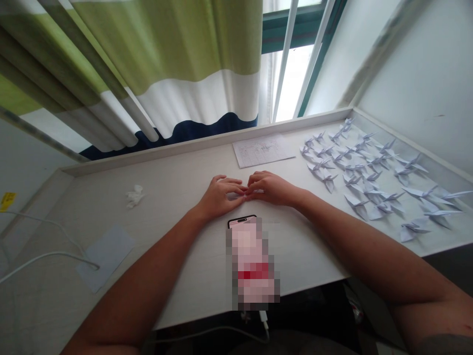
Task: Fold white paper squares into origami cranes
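My left hand and my right hand meet fingertip to fingertip at the middle of the white desk. Their fingers are pressed down on a small piece of white paper, most of it hidden under them. A phone lies just in front of the hands, near the desk's front edge, with a cable plugged in at its near end.
Several folded white paper cranes are spread over the right side of the desk. A printed sheet lies at the back. A crumpled paper scrap, a flat paper square and white cables sit at the left.
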`<action>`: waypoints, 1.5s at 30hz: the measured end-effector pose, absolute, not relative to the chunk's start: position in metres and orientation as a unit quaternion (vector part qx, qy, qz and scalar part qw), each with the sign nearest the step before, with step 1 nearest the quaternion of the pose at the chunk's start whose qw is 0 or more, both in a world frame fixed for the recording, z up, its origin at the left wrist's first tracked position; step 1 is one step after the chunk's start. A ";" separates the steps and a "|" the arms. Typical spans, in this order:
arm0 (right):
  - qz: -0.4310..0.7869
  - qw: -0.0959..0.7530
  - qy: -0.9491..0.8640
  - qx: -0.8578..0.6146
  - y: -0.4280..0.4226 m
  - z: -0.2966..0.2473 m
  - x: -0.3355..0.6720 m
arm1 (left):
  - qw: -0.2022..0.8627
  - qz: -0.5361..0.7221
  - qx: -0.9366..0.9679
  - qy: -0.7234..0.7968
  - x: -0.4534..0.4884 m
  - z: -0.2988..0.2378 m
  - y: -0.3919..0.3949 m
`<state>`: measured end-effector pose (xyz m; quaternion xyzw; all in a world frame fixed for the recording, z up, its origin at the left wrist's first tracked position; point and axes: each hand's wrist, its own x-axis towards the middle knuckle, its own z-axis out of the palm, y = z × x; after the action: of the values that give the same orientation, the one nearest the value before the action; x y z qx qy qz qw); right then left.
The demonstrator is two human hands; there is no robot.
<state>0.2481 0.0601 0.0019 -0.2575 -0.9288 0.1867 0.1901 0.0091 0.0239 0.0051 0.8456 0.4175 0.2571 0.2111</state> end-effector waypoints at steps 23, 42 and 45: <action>0.171 0.207 -0.926 -0.265 0.062 -0.002 0.250 | 0.204 0.306 0.833 0.413 0.010 -0.004 0.029; 0.289 0.277 -0.840 -0.367 0.063 -0.007 0.242 | 0.261 0.336 0.754 0.500 0.020 -0.004 0.023; 0.290 0.283 -0.832 -0.379 0.063 -0.008 0.240 | 0.276 0.347 0.727 0.523 0.022 -0.004 0.022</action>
<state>0.2401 0.0633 -0.0076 -0.3790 -0.8319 0.2901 0.2831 0.0221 0.0218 -0.0038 0.7275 0.5233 0.3474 0.2763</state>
